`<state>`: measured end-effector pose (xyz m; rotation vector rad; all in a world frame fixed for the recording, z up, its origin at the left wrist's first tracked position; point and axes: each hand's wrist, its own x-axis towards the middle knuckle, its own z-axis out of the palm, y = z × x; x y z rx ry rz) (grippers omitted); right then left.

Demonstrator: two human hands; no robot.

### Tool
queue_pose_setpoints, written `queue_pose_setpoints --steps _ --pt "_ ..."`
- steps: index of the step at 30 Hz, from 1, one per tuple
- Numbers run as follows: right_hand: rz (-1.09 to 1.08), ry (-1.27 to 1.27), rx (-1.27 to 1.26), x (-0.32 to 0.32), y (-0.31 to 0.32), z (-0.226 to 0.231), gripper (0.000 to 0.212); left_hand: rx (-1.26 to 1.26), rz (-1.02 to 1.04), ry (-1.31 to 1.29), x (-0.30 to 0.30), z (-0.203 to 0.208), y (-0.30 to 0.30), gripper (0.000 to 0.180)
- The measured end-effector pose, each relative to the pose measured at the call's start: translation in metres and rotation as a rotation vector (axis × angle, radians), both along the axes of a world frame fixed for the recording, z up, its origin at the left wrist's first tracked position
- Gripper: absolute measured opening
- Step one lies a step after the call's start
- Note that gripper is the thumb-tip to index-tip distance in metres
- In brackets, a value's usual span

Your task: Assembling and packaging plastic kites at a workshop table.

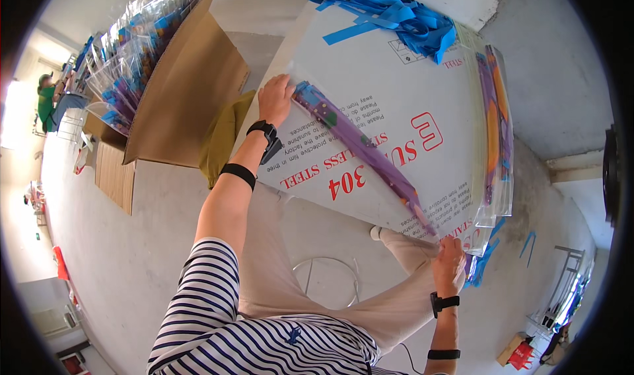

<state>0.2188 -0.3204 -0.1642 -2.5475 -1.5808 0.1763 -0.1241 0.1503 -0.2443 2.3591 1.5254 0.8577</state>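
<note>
A long, narrow purple package (365,149) with a blue end and patterned patches lies slantwise across the white-topped table (330,58). It looks like folded printed material in a clear plastic sleeve. At its far left end, my left hand (274,100) has its fingers curled against the sleeve's edge. My right hand (449,267) pinches the near right end at the table's front edge, with thumb and fingers together. Between my hands the package is stretched straight and flat. Similar purple and orange packages (493,131) in clear sleeves lie along the table's right side.
A heap of blue straps (396,15) lies at the table's far edge. More blue straps (485,266) hang by the right corner. An open cardboard box (188,91) full of bagged pieces stands left, beside an olive cloth (226,137). A person (53,104) is far left.
</note>
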Motion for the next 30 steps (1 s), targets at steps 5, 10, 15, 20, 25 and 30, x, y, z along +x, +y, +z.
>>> queue_pose_setpoints --steps 5,10,15,20,25,30 --pt "-0.099 0.128 0.077 0.009 -0.005 0.002 0.014 0.018 0.045 0.06 0.01 0.015 -0.003 0.041" --pt "-0.175 0.288 0.217 0.019 -0.01 -0.004 0.011 -0.005 0.16 0.149 0.028 0.029 -0.008 0.05" --pt "-0.475 0.814 0.257 0.051 -0.028 -0.03 0.008 -0.018 0.278 0.188 0.03 0.024 -0.001 0.052" --pt "-0.558 0.95 0.3 0.055 -0.029 -0.035 0.009 -0.008 0.291 0.199 0.024 0.018 0.001 0.053" --pt "-0.619 0.98 0.34 0.055 -0.031 -0.032 0.01 -0.1 0.313 0.223 0.029 0.021 0.005 0.051" --pt "-0.697 1.042 0.347 0.053 -0.022 -0.031 0.012 -0.091 0.332 0.163 0.005 0.013 0.02 0.047"
